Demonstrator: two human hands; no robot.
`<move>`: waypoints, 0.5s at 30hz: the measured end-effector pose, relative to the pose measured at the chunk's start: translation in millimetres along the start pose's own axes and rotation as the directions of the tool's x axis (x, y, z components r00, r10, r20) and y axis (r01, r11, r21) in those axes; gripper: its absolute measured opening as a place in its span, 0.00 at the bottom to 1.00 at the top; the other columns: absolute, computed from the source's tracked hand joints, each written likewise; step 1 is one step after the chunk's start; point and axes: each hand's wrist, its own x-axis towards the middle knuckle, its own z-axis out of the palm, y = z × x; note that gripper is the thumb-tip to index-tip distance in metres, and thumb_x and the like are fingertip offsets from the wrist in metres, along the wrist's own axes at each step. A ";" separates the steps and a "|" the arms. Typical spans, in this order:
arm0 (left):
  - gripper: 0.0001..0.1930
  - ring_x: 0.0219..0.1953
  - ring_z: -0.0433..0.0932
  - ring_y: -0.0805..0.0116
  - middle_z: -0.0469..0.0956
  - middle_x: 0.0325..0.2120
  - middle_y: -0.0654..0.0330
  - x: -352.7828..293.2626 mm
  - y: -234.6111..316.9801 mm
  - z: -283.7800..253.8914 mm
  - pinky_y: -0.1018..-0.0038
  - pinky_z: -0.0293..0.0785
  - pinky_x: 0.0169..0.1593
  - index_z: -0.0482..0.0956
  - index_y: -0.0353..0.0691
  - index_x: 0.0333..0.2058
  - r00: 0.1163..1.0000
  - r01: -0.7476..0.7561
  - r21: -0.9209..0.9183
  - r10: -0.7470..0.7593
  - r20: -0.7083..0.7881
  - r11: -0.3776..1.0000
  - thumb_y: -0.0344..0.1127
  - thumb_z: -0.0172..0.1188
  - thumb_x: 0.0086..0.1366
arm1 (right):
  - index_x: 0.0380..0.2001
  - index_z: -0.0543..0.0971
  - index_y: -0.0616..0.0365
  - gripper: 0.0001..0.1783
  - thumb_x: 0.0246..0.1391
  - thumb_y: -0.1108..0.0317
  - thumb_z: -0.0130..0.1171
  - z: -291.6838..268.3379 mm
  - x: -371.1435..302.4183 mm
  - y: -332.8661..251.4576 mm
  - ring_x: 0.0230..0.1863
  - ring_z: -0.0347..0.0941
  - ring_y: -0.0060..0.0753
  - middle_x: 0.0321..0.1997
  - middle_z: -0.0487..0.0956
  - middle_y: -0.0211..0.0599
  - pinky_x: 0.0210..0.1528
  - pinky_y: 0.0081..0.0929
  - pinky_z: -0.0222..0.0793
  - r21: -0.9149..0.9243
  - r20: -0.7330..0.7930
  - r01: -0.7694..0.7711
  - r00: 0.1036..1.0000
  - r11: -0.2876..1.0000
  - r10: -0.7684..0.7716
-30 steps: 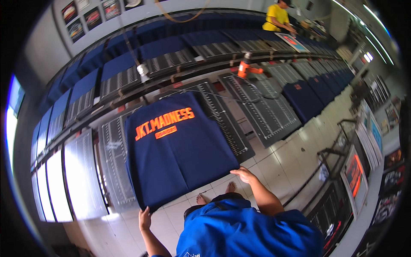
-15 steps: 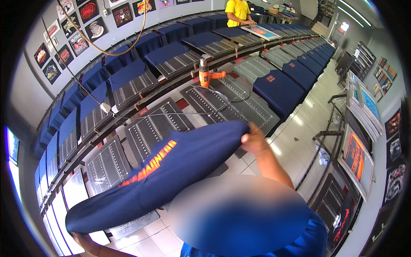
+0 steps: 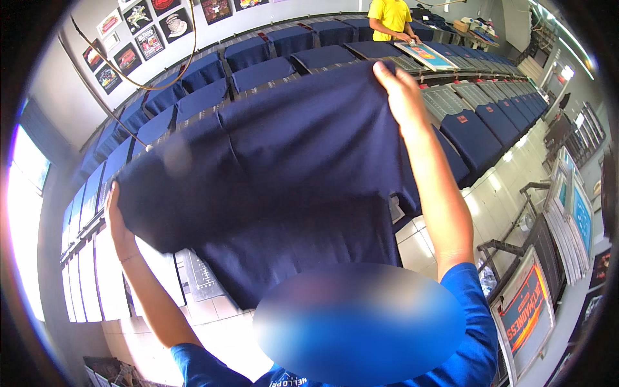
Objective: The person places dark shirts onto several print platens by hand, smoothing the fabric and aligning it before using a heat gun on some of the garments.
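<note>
A navy T-shirt piece (image 3: 277, 155) hangs spread wide in front of me, its lower part dropping toward my body. At its left end, my left hand (image 3: 116, 216) is closed on the edge. My right hand (image 3: 401, 97) grips the upper right corner, higher and farther out, with the fabric pulled broad between the two. No print shows on the side facing me. Behind the cloth, most of the nearest printing boards are hidden; one dotted board (image 3: 196, 274) peeks out below its left part.
Long rows of boards dressed in navy fabric (image 3: 474, 138) run into the distance. A person in a yellow shirt (image 3: 389, 18) handles a framed screen (image 3: 427, 55) there. Framed screens (image 3: 525, 316) lean on a rack at right. A cable (image 3: 138, 87) hangs at left.
Both hands have risen and moved outward, opening the T-shirt piece from a drooping fold into a wide sheet. Its orange lettering has gone from sight, and the cloth now covers the orange heat gun.
</note>
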 end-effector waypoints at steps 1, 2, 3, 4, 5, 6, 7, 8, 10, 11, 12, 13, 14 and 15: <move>0.11 0.39 0.78 0.70 0.79 0.39 0.59 -4.1 10.8 14.0 0.75 0.74 0.44 0.77 0.36 0.41 0.998 -0.033 -0.058 0.030 -0.049 0.998 0.37 0.56 0.67 | 0.38 0.79 0.66 0.24 0.58 0.51 0.57 -11.9 8.5 -6.0 0.39 0.69 0.22 0.36 0.79 0.31 0.48 0.23 0.63 0.011 -0.006 -0.046 0.999 0.999 0.046; 0.11 0.39 0.79 0.70 0.79 0.39 0.58 -12.4 26.8 24.7 0.75 0.74 0.45 0.77 0.35 0.41 0.999 -0.049 -0.100 0.050 0.004 0.994 0.37 0.56 0.67 | 0.39 0.78 0.66 0.23 0.57 0.52 0.58 -22.0 16.9 -8.1 0.39 0.70 0.22 0.36 0.79 0.32 0.47 0.23 0.64 0.070 -0.073 -0.062 0.995 0.996 0.067; 0.12 0.40 0.79 0.69 0.79 0.39 0.57 -18.7 39.9 33.1 0.74 0.74 0.45 0.77 0.35 0.41 0.996 -0.058 -0.144 0.068 0.061 0.988 0.37 0.55 0.67 | 0.40 0.78 0.66 0.22 0.57 0.54 0.58 -31.3 14.8 -18.4 0.38 0.72 0.22 0.36 0.79 0.33 0.47 0.22 0.66 0.154 -0.069 -0.069 0.994 0.986 0.081; 0.13 0.40 0.79 0.69 0.79 0.39 0.57 -24.4 49.5 30.9 0.74 0.75 0.46 0.76 0.34 0.43 0.998 -0.055 -0.146 0.060 0.032 0.988 0.37 0.55 0.67 | 0.41 0.78 0.66 0.21 0.56 0.56 0.59 -40.5 12.6 -30.1 0.38 0.73 0.22 0.36 0.80 0.33 0.46 0.22 0.67 0.238 -0.065 -0.075 0.994 0.968 0.093; 0.14 0.41 0.79 0.68 0.79 0.40 0.57 -32.3 57.0 24.5 0.74 0.75 0.47 0.76 0.33 0.44 0.999 -0.049 -0.148 0.050 0.003 0.988 0.38 0.55 0.67 | 0.42 0.78 0.65 0.20 0.56 0.58 0.59 -47.1 -7.1 -53.8 0.37 0.74 0.22 0.37 0.80 0.34 0.45 0.21 0.69 0.347 0.012 -0.085 0.996 0.934 0.086; 0.15 0.44 0.78 0.69 0.78 0.41 0.57 -57.7 48.4 49.5 0.73 0.74 0.49 0.75 0.33 0.47 0.979 -0.195 0.049 0.197 -0.049 0.980 0.37 0.53 0.68 | 0.42 0.78 0.63 0.17 0.56 0.61 0.58 -56.7 -28.1 -68.2 0.36 0.76 0.23 0.37 0.80 0.33 0.43 0.20 0.69 0.352 -0.015 -0.154 0.985 0.923 0.170; 0.16 0.45 0.77 0.68 0.77 0.44 0.56 -70.9 41.0 49.8 0.72 0.74 0.49 0.74 0.33 0.49 0.982 -0.129 -0.022 0.124 -0.144 0.991 0.38 0.53 0.68 | 0.44 0.78 0.63 0.19 0.56 0.60 0.59 -71.9 -46.7 -76.0 0.38 0.76 0.23 0.38 0.80 0.33 0.43 0.22 0.70 0.307 -0.039 -0.249 0.961 0.918 0.274; 0.17 0.47 0.76 0.67 0.76 0.46 0.55 -71.3 30.1 1.4 0.72 0.73 0.50 0.73 0.32 0.49 0.997 0.038 -0.124 -0.046 -0.062 0.992 0.38 0.53 0.67 | 0.44 0.77 0.62 0.20 0.55 0.58 0.59 -79.4 -65.1 -73.3 0.40 0.76 0.24 0.40 0.80 0.33 0.44 0.23 0.71 0.210 -0.049 -0.296 0.949 0.932 0.312; 0.18 0.45 0.76 0.66 0.76 0.45 0.56 -134.4 -9.7 -20.0 0.73 0.72 0.49 0.72 0.31 0.51 0.971 0.101 -0.046 -0.109 -0.214 0.994 0.35 0.54 0.66 | 0.45 0.77 0.62 0.20 0.55 0.57 0.59 -82.3 -103.5 -34.2 0.42 0.75 0.25 0.41 0.79 0.33 0.47 0.23 0.68 0.046 -0.066 -0.456 0.886 0.889 0.458; 0.18 0.44 0.76 0.66 0.75 0.44 0.56 -162.1 -30.2 -45.1 0.73 0.72 0.48 0.71 0.31 0.51 0.960 0.187 0.087 -0.163 -0.230 0.978 0.34 0.54 0.66 | 0.44 0.77 0.63 0.20 0.56 0.57 0.59 -87.1 -122.4 -13.8 0.44 0.74 0.24 0.42 0.79 0.34 0.50 0.24 0.67 -0.012 0.087 -0.452 0.888 0.892 0.451; 0.16 0.43 0.74 0.68 0.75 0.44 0.56 -185.2 -59.7 -52.7 0.74 0.71 0.48 0.73 0.32 0.50 0.937 0.264 0.018 -0.252 -0.241 0.964 0.33 0.54 0.65 | 0.45 0.77 0.64 0.19 0.57 0.59 0.58 -88.2 -144.9 15.7 0.45 0.74 0.24 0.43 0.79 0.34 0.53 0.24 0.66 0.014 0.156 -0.504 0.854 0.863 0.496; 0.16 0.44 0.73 0.69 0.75 0.44 0.55 -207.4 -108.0 -98.9 0.74 0.70 0.49 0.72 0.31 0.50 0.949 0.274 0.148 -0.242 -0.200 0.950 0.32 0.55 0.65 | 0.45 0.77 0.64 0.18 0.58 0.61 0.57 -90.5 -170.0 45.2 0.45 0.73 0.24 0.44 0.79 0.34 0.54 0.24 0.66 0.140 0.220 -0.622 0.778 0.771 0.588; 0.16 0.44 0.73 0.71 0.75 0.44 0.56 -238.9 -162.8 -124.7 0.75 0.69 0.49 0.72 0.30 0.50 0.999 0.034 0.712 -0.013 -0.034 0.701 0.32 0.54 0.66 | 0.46 0.77 0.65 0.18 0.59 0.61 0.57 -93.9 -197.1 75.0 0.45 0.73 0.24 0.45 0.79 0.35 0.54 0.25 0.66 0.151 0.219 -0.698 0.715 0.700 0.664; 0.16 0.44 0.73 0.72 0.75 0.44 0.57 -253.7 -194.5 -119.2 0.75 0.69 0.49 0.72 0.31 0.50 0.994 0.101 0.722 -0.097 -0.047 0.684 0.32 0.54 0.67 | 0.47 0.76 0.65 0.18 0.59 0.62 0.56 -99.6 -225.3 105.8 0.46 0.73 0.24 0.46 0.78 0.35 0.54 0.25 0.66 0.159 0.213 -0.767 0.641 0.621 0.737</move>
